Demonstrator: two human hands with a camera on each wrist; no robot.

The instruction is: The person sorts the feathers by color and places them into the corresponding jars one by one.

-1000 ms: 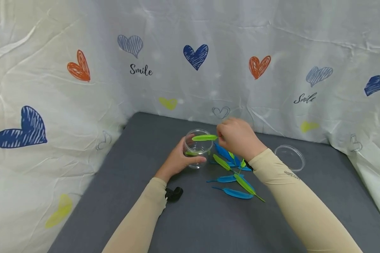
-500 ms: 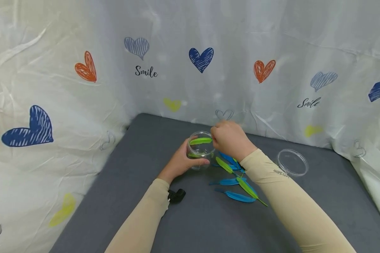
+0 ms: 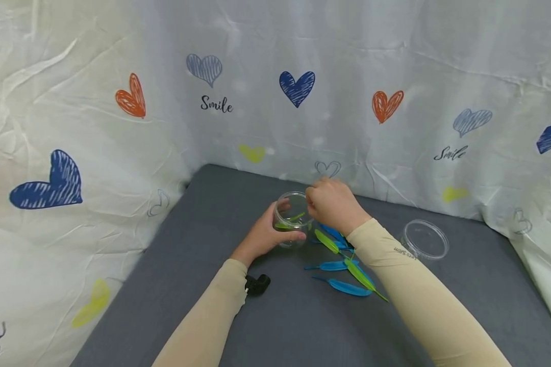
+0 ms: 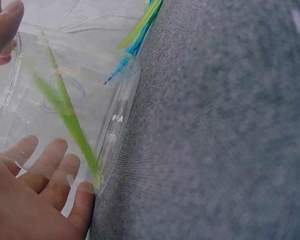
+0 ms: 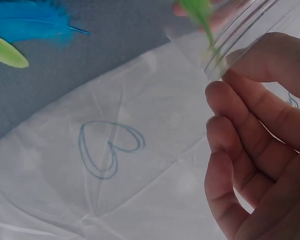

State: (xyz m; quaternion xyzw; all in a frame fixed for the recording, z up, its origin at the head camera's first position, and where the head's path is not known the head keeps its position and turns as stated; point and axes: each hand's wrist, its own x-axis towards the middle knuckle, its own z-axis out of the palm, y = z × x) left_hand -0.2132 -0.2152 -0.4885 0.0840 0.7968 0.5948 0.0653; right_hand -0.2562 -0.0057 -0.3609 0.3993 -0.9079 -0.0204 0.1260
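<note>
- The left hand (image 3: 264, 232) holds a clear jar (image 3: 294, 209) by its side, with its fingers and thumb around it.
- Green feathers (image 4: 72, 120) are inside the jar, just right of the left hand; one is blurry.
- The right hand (image 3: 332, 204) is at the jar's rim, fingers bent; I can't tell if it pinches a feather.
- Blue feathers (image 3: 349, 288) and more green feathers (image 3: 359, 274) lie on the grey tabletop (image 3: 275, 326), nearer the person than the right hand.
- A round clear lid (image 3: 425, 239) lies right of the right hand.
</note>
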